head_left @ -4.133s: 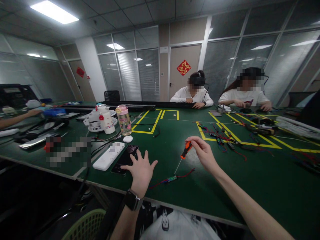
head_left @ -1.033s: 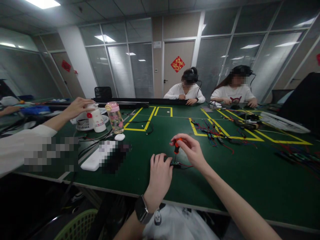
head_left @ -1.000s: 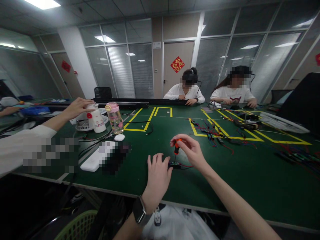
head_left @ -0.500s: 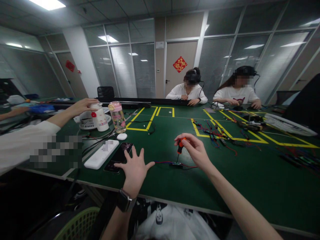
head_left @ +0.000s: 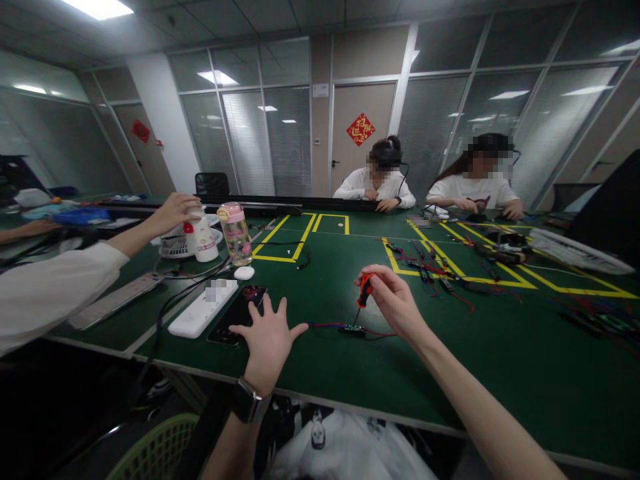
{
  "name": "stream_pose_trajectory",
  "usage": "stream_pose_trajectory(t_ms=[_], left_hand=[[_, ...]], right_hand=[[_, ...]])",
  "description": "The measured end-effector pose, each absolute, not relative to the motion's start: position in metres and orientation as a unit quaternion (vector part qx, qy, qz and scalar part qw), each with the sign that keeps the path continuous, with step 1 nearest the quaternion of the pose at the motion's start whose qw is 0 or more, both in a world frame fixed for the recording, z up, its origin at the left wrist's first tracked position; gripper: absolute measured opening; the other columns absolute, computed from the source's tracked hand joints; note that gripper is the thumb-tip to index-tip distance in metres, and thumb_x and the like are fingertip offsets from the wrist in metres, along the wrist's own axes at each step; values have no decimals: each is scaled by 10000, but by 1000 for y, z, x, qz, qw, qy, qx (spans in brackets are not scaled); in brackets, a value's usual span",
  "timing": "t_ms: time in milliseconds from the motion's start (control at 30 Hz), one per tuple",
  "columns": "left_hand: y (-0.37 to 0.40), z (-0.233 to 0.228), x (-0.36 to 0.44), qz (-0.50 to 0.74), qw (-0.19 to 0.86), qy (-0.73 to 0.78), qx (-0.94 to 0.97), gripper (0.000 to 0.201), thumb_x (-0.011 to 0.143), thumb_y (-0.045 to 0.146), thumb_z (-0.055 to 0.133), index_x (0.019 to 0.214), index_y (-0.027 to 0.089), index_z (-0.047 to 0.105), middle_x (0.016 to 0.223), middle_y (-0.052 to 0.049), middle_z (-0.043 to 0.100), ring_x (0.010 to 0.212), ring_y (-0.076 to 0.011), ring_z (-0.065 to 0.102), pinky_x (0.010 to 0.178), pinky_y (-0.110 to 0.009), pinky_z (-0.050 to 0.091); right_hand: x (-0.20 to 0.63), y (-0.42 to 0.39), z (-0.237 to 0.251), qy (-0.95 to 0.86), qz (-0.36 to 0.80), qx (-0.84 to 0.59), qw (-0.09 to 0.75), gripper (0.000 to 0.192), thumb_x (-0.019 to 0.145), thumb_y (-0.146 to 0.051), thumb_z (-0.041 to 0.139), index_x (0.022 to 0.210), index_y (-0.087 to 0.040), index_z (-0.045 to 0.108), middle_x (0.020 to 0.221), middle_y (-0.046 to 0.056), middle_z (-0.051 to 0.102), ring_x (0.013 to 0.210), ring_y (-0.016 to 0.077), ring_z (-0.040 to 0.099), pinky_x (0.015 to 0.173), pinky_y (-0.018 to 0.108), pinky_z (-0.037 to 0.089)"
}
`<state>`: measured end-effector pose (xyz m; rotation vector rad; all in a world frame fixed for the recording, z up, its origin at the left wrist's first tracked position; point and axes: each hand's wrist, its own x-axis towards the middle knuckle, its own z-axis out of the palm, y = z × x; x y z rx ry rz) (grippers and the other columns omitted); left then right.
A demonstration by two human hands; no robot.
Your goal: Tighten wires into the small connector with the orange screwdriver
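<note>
Orange and black mark the handle of the small screwdriver [head_left: 365,289] that the right hand [head_left: 395,303] pinches between thumb and curled fingertips, its thin shaft slanting down so the tip meets a small circuit board [head_left: 351,328] lying flat on the green table [head_left: 500,360]. Red and blue wires [head_left: 325,325] trail from both ends of the board along the mat. The left hand [head_left: 267,340] holds nothing: its fingers are spread wide and the palm hovers or rests just off the table edge, near a black phone [head_left: 239,313] and a white power strip [head_left: 203,309], a little apart from the board.

The board looks very light and stiff, so it would likely skate or spin under the driver's push unless pinned; its edges seem the safest place to press or pinch, away from the small parts on top. The wires are soft and thin and would probably tear at their joints if pulled. The screwdriver is light and slim, best gripped at the ribbed handle as it is now.

To the left, another person's hand [head_left: 173,211] rests on a white bottle [head_left: 203,235] beside a pink-capped clear bottle [head_left: 235,233]. Two people [head_left: 377,187] sit across the table, with loose wire bundles [head_left: 430,270] inside yellow tape lines.
</note>
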<state>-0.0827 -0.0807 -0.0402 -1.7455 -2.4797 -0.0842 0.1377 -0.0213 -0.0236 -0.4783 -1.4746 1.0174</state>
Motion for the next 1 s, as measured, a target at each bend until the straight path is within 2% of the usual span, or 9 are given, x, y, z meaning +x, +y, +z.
stream_pose_trajectory(t_ms=[167, 433, 667, 833, 1000], left_hand=[[-80, -41, -84, -29, 53, -815, -577, 659, 843, 634, 484, 1400, 283, 459, 1518, -171, 334, 1346, -485, 288, 886, -787, 317], [-80, -41, -84, -33, 51, -815, -577, 648, 840, 629, 494, 1390, 289, 472, 1508, -161, 355, 1345, -478, 297, 888, -790, 310], [-80, -42, -84, -29, 51, -814, -577, 647, 840, 627, 499, 1391, 287, 472, 1501, -161, 365, 1340, -475, 303, 898, -788, 305], [-81, -40, -83, -33, 52, -813, -580, 634, 848, 615, 497, 1385, 279, 480, 1490, -171, 375, 1340, -475, 302, 895, -783, 314], [-81, -40, -84, -31, 47, -814, -577, 638, 849, 624, 482, 1388, 283, 477, 1493, -166, 373, 1337, -477, 303, 893, -786, 312]], right_hand=[[135, -25, -22, -641, 451, -204, 586, 228, 903, -434, 572, 1009, -251, 655, 918, 42, 658, 853, 190, 620, 744, 324, 515], [136, -21, -25, -647, 401, -215, 612, 169, 869, -415, 620, 877, -251, 663, 917, 28, 589, 876, 189, 580, 846, 365, 517], [135, -24, -22, -635, 453, -210, 589, 232, 898, -455, 566, 997, -263, 650, 898, 37, 638, 857, 194, 609, 773, 342, 531], [133, -23, -22, -632, 449, -195, 601, 216, 897, -448, 570, 941, -251, 647, 891, 44, 632, 849, 198, 605, 778, 351, 528], [135, -21, -24, -643, 406, -206, 616, 192, 870, -431, 613, 842, -244, 643, 882, 29, 579, 872, 191, 580, 873, 376, 512]])
